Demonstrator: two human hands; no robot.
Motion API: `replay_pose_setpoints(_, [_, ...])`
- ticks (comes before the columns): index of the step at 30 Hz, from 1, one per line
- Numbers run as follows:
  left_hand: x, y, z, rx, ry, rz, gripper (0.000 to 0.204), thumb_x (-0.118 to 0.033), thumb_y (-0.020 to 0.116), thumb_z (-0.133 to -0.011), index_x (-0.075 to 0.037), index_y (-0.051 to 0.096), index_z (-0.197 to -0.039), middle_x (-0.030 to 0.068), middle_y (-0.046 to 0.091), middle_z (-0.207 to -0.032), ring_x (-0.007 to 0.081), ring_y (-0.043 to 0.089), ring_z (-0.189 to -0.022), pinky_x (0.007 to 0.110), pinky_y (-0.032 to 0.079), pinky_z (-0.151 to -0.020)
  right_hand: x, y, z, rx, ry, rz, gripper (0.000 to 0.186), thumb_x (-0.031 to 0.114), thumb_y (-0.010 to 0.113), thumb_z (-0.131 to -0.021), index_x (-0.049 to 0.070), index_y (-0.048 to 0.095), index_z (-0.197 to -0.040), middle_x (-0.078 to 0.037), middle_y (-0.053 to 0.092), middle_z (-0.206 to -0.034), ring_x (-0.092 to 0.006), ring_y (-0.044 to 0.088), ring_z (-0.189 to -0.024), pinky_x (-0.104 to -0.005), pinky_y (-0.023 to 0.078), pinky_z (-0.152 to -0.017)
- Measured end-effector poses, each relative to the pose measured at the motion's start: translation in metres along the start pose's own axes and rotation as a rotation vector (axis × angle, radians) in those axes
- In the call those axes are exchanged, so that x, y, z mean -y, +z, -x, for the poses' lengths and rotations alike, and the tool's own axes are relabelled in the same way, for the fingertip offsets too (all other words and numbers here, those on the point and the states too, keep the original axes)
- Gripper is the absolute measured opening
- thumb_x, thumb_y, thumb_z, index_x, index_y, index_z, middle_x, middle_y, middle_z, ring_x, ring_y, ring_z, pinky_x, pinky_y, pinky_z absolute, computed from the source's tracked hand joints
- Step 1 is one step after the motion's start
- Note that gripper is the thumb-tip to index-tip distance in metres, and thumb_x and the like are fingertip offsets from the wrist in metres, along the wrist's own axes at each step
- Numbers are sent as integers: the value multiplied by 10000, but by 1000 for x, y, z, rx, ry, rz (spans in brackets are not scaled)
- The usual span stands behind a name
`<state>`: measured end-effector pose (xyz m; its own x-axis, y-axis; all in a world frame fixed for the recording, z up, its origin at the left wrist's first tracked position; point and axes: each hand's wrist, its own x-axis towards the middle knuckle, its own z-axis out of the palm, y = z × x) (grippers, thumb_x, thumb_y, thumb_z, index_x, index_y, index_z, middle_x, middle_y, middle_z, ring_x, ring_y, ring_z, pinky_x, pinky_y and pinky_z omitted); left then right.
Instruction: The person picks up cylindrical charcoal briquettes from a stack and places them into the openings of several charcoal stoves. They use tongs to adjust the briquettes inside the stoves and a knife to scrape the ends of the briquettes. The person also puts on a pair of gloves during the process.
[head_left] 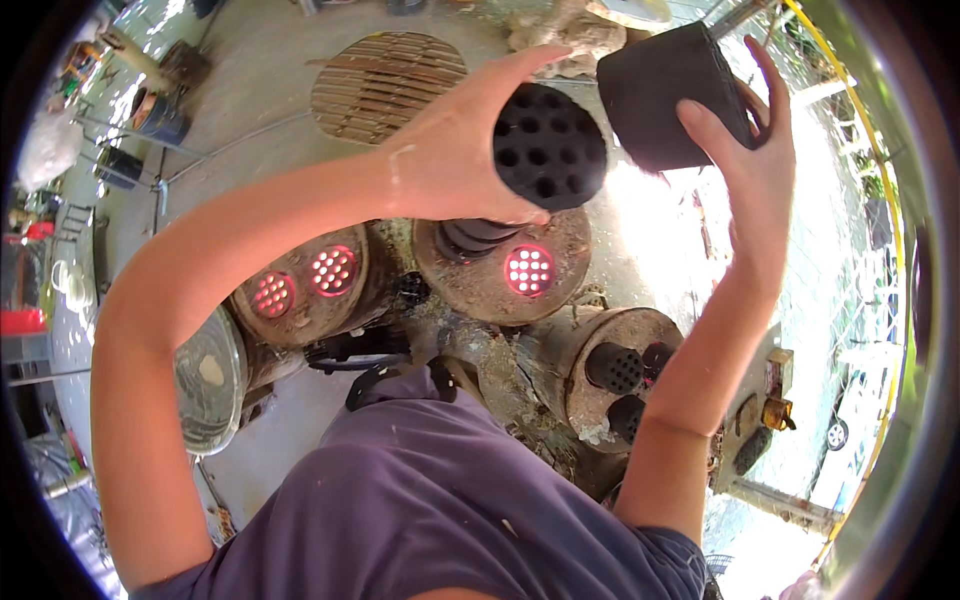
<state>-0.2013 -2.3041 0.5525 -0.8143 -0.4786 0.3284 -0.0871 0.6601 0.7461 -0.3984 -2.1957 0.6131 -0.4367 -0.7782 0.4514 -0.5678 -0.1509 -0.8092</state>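
Both hands are raised, each closed round a black cylindrical coal briquette. My left hand [450,170] grips one [550,145] whose many-holed face shows, just above the middle drum stove [565,280]. My right hand [745,170] holds the other [655,95] higher and to the right, side on and slightly tilted. The middle stove has a glowing holed briquette [530,270] and dark stacked discs [465,242]. Two red-glowing briquettes sit in the left stove [305,320]. Dark briquettes [615,367], one glowing at its edge, stand in the right stove [590,420].
A round slatted wooden board [385,80] lies on the concrete floor [230,100] beyond the stoves. A clear round lid or basin [210,405] is beside the left stove. Buckets [160,120] and clutter line the left edge. Yellow-railed wire fencing [880,250] runs along the bright right side.
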Motion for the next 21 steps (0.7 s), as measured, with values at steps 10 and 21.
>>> replay_pose_setpoints(10, [-22,-13,-27,301,8,-208,963,-125,745,-491,-168,265,-1325,102,379,-1129,284,415,-1056,379,366,-901,-238,100,37,260,393,433,809,349,746,-541,208,369,-1242,-219,326,-1208,-398,370,-1122,-461,389,-886])
replay_pose_setpoints(21, [-10,-13,-18,145,138,-227,849,-156,725,-533,-145,337,-1288,105,436,-1132,286,448,-1047,366,381,-903,-242,122,69,285,392,-198,727,339,598,-746,136,234,-1341,-181,319,-1306,-331,329,-1189,-421,326,-947])
